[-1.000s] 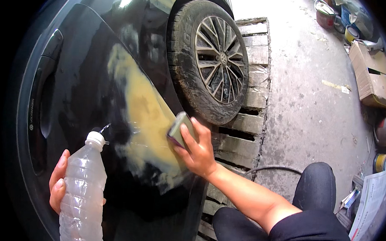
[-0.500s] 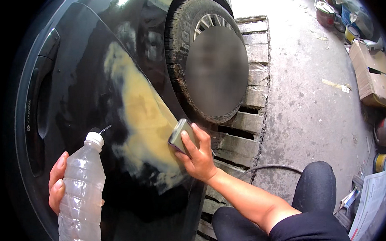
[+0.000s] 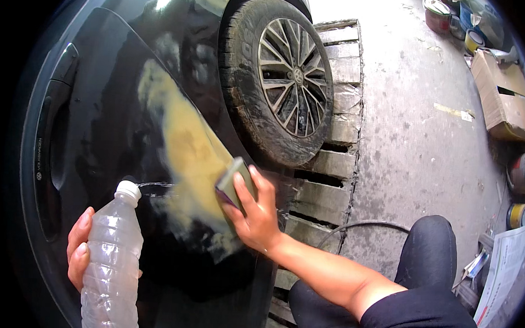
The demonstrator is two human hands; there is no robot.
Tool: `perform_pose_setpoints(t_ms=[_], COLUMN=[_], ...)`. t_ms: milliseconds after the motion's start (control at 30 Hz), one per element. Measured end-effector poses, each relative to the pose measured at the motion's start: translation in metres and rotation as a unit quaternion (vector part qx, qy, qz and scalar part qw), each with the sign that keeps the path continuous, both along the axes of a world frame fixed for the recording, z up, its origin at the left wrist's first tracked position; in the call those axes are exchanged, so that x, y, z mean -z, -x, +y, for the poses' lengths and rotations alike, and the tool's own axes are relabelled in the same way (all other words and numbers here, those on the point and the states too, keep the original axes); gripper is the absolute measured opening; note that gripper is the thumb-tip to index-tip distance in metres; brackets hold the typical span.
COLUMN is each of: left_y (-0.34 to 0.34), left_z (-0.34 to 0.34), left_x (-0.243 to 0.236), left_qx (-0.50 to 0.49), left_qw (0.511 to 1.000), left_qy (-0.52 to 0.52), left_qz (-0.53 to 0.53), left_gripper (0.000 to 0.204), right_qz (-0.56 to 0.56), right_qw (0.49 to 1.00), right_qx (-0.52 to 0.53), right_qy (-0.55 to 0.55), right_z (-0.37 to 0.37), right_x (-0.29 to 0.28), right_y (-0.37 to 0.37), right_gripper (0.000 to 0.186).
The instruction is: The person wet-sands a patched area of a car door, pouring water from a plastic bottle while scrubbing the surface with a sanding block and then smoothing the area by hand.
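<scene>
Left hand (image 3: 78,250) grasps clear ribbed plastic btl (image 3: 112,260); right hand (image 3: 255,213) grasps grey-green rect. block (image 3: 227,184) against yellow-patched blk car panel (image 3: 187,152).

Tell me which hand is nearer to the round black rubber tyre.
Right. In the picture, the right hand is just below the tyre; the left hand is much farther away, lower left.

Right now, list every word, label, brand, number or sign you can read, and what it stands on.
Door handle: pale lettering and a round emblem, not copied here.
Wheel: round emblem at its center, not named here.
Tire: raised lettering, not copied here.
Paper sheet: print too small to read.
Bottle: no label visible.
</scene>
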State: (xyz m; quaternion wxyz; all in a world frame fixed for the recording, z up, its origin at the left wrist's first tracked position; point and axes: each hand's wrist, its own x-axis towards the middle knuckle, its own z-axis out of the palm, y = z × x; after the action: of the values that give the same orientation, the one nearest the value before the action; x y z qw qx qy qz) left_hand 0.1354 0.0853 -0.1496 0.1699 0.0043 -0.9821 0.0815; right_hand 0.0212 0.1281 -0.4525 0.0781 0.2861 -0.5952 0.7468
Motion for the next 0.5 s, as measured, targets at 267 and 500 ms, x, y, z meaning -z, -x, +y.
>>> perform_pose_setpoints(t_ms=[267, 500], left_y=[0.003, 0.001], left_z=[0.014, 0.012], left_x=[-0.025, -0.025], left_qx=[-0.009, 0.011], left_qw=[0.999, 0.998], left_qy=[-0.027, -0.051], left_qz=[-0.041, -0.044], left_gripper=[0.092, 0.088], right_qz=[-0.009, -0.043], right_qw=[0.998, 0.999], right_qx=[0.042, -0.028], right_qy=[0.037, -0.005], right_z=[-0.029, 0.007], right_x=[-0.071, 0.022], right_y=[0.032, -0.041], right_gripper=[0.059, 0.065])
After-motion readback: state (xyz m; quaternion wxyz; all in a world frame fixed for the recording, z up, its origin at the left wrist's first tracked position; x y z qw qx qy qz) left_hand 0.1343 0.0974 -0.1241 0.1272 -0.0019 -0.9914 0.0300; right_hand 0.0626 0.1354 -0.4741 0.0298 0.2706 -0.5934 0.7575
